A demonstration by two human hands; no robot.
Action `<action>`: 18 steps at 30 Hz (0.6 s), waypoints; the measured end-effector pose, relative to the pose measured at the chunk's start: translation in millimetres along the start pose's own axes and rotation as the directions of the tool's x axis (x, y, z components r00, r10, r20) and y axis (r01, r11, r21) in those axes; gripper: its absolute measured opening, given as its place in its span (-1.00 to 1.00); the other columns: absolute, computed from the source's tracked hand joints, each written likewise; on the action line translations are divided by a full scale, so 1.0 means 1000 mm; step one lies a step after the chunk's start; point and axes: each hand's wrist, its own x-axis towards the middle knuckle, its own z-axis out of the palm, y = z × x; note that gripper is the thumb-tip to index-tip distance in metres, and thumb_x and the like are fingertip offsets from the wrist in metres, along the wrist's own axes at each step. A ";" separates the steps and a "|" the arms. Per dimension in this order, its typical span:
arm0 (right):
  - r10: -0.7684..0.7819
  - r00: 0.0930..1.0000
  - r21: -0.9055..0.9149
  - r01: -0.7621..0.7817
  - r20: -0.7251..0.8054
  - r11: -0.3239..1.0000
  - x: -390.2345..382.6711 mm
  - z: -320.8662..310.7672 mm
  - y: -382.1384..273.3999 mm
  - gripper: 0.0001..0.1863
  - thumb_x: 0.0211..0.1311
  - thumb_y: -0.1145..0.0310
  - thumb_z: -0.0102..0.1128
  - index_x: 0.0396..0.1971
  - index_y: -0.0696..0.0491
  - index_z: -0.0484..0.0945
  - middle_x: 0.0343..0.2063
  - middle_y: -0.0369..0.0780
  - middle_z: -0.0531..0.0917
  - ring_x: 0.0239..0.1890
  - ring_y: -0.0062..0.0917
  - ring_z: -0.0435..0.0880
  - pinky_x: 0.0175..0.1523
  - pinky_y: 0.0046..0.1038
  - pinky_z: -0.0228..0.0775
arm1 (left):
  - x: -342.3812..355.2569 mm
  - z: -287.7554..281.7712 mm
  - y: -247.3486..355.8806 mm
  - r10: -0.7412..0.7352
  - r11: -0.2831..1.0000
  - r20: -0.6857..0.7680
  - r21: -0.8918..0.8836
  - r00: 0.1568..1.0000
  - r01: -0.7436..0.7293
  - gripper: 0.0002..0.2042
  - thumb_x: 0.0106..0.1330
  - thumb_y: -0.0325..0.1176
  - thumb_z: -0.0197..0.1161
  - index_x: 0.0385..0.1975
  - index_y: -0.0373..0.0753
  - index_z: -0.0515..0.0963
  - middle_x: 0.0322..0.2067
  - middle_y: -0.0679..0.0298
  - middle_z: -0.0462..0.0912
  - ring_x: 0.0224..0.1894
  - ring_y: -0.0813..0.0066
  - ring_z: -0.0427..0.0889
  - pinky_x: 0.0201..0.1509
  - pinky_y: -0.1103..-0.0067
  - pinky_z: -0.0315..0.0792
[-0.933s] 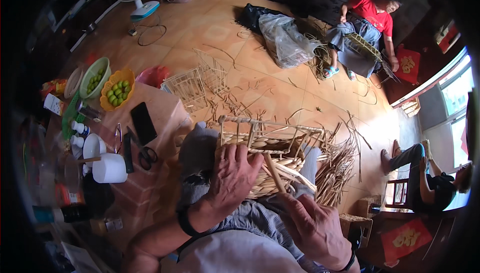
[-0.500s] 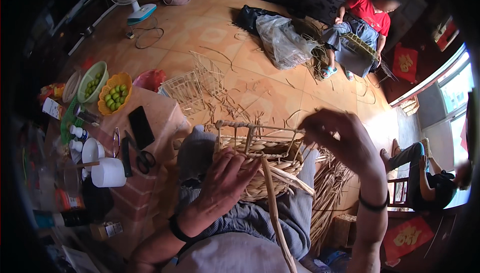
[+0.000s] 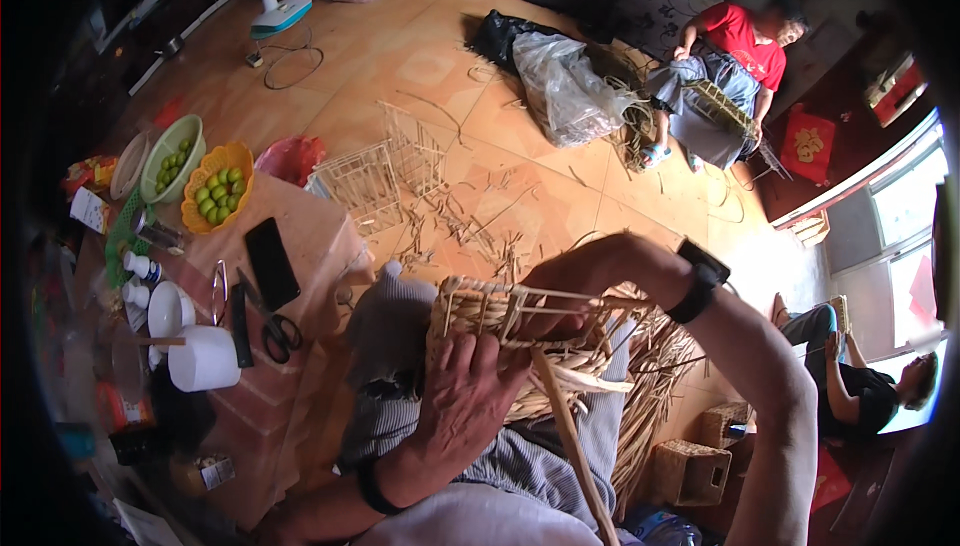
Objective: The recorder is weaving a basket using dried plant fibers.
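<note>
A part-woven basket (image 3: 450,308) of pale plant strands on a thin rod frame rests on my lap. My left hand (image 3: 465,378) is closed over its near side, fingers curled at the weave. My right hand (image 3: 590,271) reaches over the far rim, its curled fingers down inside behind the frame rods; what they grip is partly hidden. A long flat strand (image 3: 562,421) slants from the near side down toward my body. Shorter strand ends stick out at the basket's right.
Left stands a table (image 3: 325,236) with scissors (image 3: 282,334), a black phone (image 3: 271,264), white cups and bowls of green fruit (image 3: 220,196). Strand bundles (image 3: 650,386) and woven boxes (image 3: 692,473) lie right. Rod frames (image 3: 365,186) stand on the floor ahead. Two people sit at the right.
My right hand has moved left and inward, from beyond the basket's right corner to inside its frame. My left hand remains on the near side, shifted slightly right.
</note>
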 end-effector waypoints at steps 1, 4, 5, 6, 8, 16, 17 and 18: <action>-0.078 0.994 0.020 0.077 0.071 0.997 0.009 0.002 0.004 -0.66 0.43 0.11 0.26 -0.13 0.11 0.69 -0.52 -0.29 0.66 -0.47 -0.58 0.64 -0.33 -0.48 0.53 | -0.002 0.000 0.000 0.003 1.000 0.009 0.000 1.000 -0.003 -0.61 0.38 -0.28 0.21 0.19 -0.10 0.54 -0.24 0.14 0.43 -0.06 0.10 0.51 0.26 0.17 0.41; -0.089 0.991 0.212 0.067 0.097 0.975 0.014 0.007 0.019 -0.62 0.44 0.06 0.31 -0.11 0.12 0.71 -0.52 -0.34 0.66 -0.46 -0.63 0.63 -0.33 -0.51 0.53 | -0.006 0.000 -0.005 0.030 0.999 0.013 -0.041 0.999 -0.030 -0.56 0.37 -0.33 0.19 0.27 -0.11 0.56 -0.23 0.15 0.39 -0.09 0.11 0.48 0.34 0.13 0.43; -0.126 0.986 0.276 0.093 0.105 0.957 0.017 0.008 0.025 -0.62 0.44 0.06 0.33 -0.08 0.12 0.71 -0.51 -0.35 0.67 -0.45 -0.65 0.64 -0.33 -0.52 0.53 | -0.008 0.000 -0.008 0.044 0.996 0.011 -0.076 0.999 -0.043 -0.54 0.37 -0.36 0.18 0.29 -0.09 0.59 -0.23 0.15 0.37 -0.09 0.10 0.47 0.38 0.12 0.44; -0.130 0.990 0.402 0.098 0.054 0.910 0.012 0.016 0.029 -0.65 0.42 0.11 0.37 -0.13 0.13 0.73 -0.51 -0.37 0.68 -0.44 -0.68 0.63 -0.33 -0.52 0.53 | -0.007 -0.004 -0.009 0.059 0.993 0.036 -0.105 0.998 -0.055 -0.54 0.34 -0.40 0.20 0.28 -0.12 0.60 -0.14 0.12 0.45 -0.02 0.11 0.54 0.44 0.10 0.42; -0.084 0.996 0.371 0.066 0.033 0.926 0.006 0.021 0.035 -0.66 0.41 0.12 0.38 -0.17 0.14 0.74 -0.51 -0.38 0.68 -0.45 -0.69 0.63 -0.33 -0.53 0.54 | -0.007 -0.006 -0.010 0.096 0.976 -0.034 -0.194 0.995 -0.101 -0.56 0.32 -0.44 0.23 0.23 -0.14 0.63 -0.10 0.12 0.50 0.01 0.10 0.57 0.43 0.11 0.44; -0.182 0.886 0.100 0.246 -0.426 0.964 -0.025 0.043 0.018 -0.68 0.24 0.22 0.44 -0.17 0.16 0.72 -0.45 -0.29 0.70 -0.39 -0.61 0.63 -0.29 -0.43 0.50 | -0.022 -0.030 -0.044 -0.068 0.910 -0.386 -0.401 0.920 -0.101 -0.69 0.20 -0.72 0.23 -0.11 -0.26 0.72 -0.10 0.16 0.64 0.06 0.17 0.68 0.28 0.23 0.61; -0.314 0.747 -0.051 0.352 -0.586 0.935 -0.018 0.044 0.023 -0.65 0.25 0.21 0.43 -0.12 0.17 0.71 -0.40 -0.26 0.72 -0.34 -0.58 0.65 -0.24 -0.40 0.52 | -0.031 -0.027 -0.050 -0.151 0.920 -0.425 -0.392 0.893 -0.031 -0.70 0.21 -0.72 0.21 -0.14 -0.25 0.72 -0.11 0.16 0.64 0.06 0.17 0.68 0.27 0.24 0.61; -0.351 0.748 -0.061 0.386 -0.564 0.920 0.004 0.041 0.049 -0.65 0.25 0.21 0.43 -0.12 0.17 0.71 -0.40 -0.26 0.72 -0.34 -0.58 0.65 -0.24 -0.40 0.52 | -0.038 -0.028 -0.054 -0.252 0.921 -0.405 -0.379 0.879 0.089 -0.71 0.19 -0.75 0.17 -0.19 -0.26 0.68 -0.15 0.14 0.63 0.02 0.12 0.68 0.21 0.26 0.61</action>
